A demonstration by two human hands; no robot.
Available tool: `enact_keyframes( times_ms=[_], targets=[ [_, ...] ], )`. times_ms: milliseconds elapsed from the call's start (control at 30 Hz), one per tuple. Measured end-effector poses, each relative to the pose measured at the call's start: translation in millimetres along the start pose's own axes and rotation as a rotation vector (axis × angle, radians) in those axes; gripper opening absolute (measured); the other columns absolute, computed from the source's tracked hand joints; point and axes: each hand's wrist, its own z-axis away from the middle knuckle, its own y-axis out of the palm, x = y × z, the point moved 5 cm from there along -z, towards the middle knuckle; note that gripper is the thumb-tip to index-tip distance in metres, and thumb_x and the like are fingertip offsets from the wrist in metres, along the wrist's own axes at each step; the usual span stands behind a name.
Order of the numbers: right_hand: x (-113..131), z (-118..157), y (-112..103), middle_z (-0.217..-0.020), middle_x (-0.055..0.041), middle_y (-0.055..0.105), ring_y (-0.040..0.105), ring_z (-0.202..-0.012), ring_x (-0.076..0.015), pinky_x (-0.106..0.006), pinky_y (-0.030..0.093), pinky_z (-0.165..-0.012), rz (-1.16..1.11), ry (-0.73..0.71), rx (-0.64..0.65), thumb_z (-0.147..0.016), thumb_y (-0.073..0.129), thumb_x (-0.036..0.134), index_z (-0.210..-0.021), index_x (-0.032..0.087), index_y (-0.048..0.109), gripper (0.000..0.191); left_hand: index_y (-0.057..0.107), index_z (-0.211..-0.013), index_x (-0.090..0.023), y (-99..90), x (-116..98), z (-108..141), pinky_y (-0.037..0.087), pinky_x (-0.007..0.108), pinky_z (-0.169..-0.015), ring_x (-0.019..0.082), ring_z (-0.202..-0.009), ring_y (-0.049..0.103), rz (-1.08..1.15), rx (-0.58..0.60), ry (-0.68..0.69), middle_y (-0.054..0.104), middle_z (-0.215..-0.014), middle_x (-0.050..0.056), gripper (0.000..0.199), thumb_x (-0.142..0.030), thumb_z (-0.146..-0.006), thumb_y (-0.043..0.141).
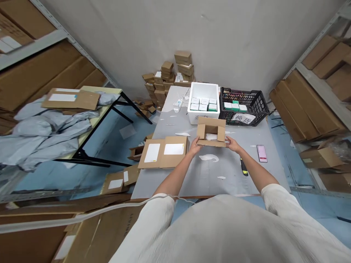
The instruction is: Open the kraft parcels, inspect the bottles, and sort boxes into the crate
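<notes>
An open cardboard box [201, 131] with its flaps spread is held between my two hands over the grey table [214, 182]. Something white lies inside it. My left hand [195, 146] grips the box's lower left corner, and my right hand [232, 144] grips the lower right corner. Just behind the box stand a white foam bin [204, 88] and a black plastic crate [259, 106], both with small white and green boxes inside. Two closed cardboard boxes with white labels [173, 148] lie side by side to the left.
A yellow and black cutter [244, 167] and a pink phone-like item [261, 153] lie right of my hands. Stacked cartons [167, 78] stand by the wall. A side table [91, 126] at left bears grey bags [41, 128]. Shelves with cartons flank both sides.
</notes>
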Motion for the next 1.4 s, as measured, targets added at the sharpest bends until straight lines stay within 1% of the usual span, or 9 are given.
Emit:
enact_keyframes(
  times_ms=[133, 300, 533, 633, 833, 967, 1133, 1233, 1400],
  targets=[
    [-1, 26, 7, -0.166, -0.0209, 0.051, 0.068, -0.132, -0.0355, -0.055, 0.062, -0.105, -0.03, 0.022, -0.02, -0.066, 0.09, 0.022, -0.166, 0.026, 0.046, 0.109, 0.072, -0.132, -0.02, -6.0, -2, 10, 0.04, 0.046, -0.128, 0.03, -0.141, 0.059, -0.034, 0.066, -0.027, 0.066, -0.143, 0.012, 0.066, -0.015, -0.069, 0.088],
    [12, 57, 2, -0.155, -0.0154, 0.06, 0.069, -0.131, -0.0343, -0.051, 0.066, -0.101, -0.017, 0.026, 0.047, -0.068, 0.09, 0.021, -0.158, 0.032, 0.056, 0.097, 0.075, -0.124, -0.018, -11.7, -15, 24, 0.048, 0.045, -0.121, 0.032, -0.134, 0.064, -0.058, 0.05, -0.033, 0.065, -0.141, 0.014, 0.058, -0.016, -0.068, 0.091],
    [16, 68, -17, -0.126, -0.0087, 0.071, 0.072, -0.119, -0.0289, -0.048, 0.066, -0.103, -0.111, 0.041, 0.08, -0.067, 0.095, 0.033, -0.126, 0.028, 0.073, 0.064, 0.059, -0.149, -0.021, -6.2, -25, 45, 0.053, 0.043, -0.111, 0.031, -0.135, 0.063, 0.082, 0.005, -0.048, 0.064, -0.143, 0.016, 0.081, -0.034, -0.077, 0.094],
    [16, 63, -24, -0.12, -0.0063, 0.073, 0.071, -0.118, -0.0283, -0.05, 0.065, -0.103, -0.204, -0.024, -0.026, -0.066, 0.097, 0.044, -0.116, 0.03, 0.072, 0.058, 0.051, -0.16, -0.022, -2.7, -23, 58, 0.056, 0.042, -0.107, 0.031, -0.133, 0.064, 0.13, -0.011, -0.07, 0.063, -0.141, 0.015, 0.095, -0.04, -0.077, 0.095],
    [46, 50, -7, -0.14, -0.0087, 0.071, 0.065, -0.129, -0.0307, -0.055, 0.058, -0.111, -0.129, -0.297, -0.049, -0.069, 0.091, 0.058, -0.132, 0.03, 0.068, 0.073, 0.062, -0.153, -0.025, -16.0, -27, 82, 0.054, 0.045, -0.112, 0.032, -0.134, 0.062, 0.065, -0.106, 0.038, 0.054, -0.142, 0.013, 0.082, -0.039, -0.078, 0.091],
    [83, 46, 22, -0.154, -0.012, 0.065, 0.062, -0.135, -0.0309, -0.053, 0.051, -0.117, 0.001, -0.498, -0.03, -0.077, 0.084, 0.057, -0.146, 0.028, 0.064, 0.077, 0.053, -0.162, -0.032, -50.2, -37, 91, 0.049, 0.043, -0.119, 0.028, -0.139, 0.056, 0.104, -0.232, 0.147, 0.048, -0.142, 0.01, 0.087, -0.035, -0.082, 0.085],
    [129, 39, 83, -0.158, -0.0119, 0.062, 0.064, -0.129, -0.0309, -0.053, 0.052, -0.114, 0.163, -0.587, 0.039, -0.088, 0.078, 0.055, -0.156, 0.029, 0.06, 0.075, 0.045, -0.167, -0.037, -121.4, -41, 106, 0.047, 0.043, -0.121, 0.026, -0.141, 0.053, 0.105, -0.388, 0.227, 0.044, -0.144, 0.009, 0.088, -0.034, -0.087, 0.081],
    [151, 34, 141, -0.159, -0.0112, 0.062, 0.066, -0.124, -0.0295, -0.051, 0.053, -0.113, 0.174, -0.611, 0.111, -0.09, 0.076, 0.053, -0.158, 0.029, 0.059, 0.075, 0.043, -0.168, -0.036, -174.7, -33, 119, 0.047, 0.042, -0.121, 0.027, -0.144, 0.051, 0.099, -0.469, 0.233, 0.042, -0.145, 0.009, 0.089, -0.032, -0.088, 0.08],
    [173, 27, 265, -0.159, -0.0098, 0.061, 0.069, -0.119, -0.0275, -0.05, 0.055, -0.113, 0.155, -0.6, 0.258, -0.09, 0.075, 0.052, -0.161, 0.028, 0.055, 0.077, 0.043, -0.167, -0.033, -275.4, -8, 150, 0.044, 0.042, -0.125, 0.029, -0.146, 0.05, 0.051, -0.641, 0.215, 0.041, -0.147, 0.01, 0.091, -0.027, -0.085, 0.081]
  ],
)
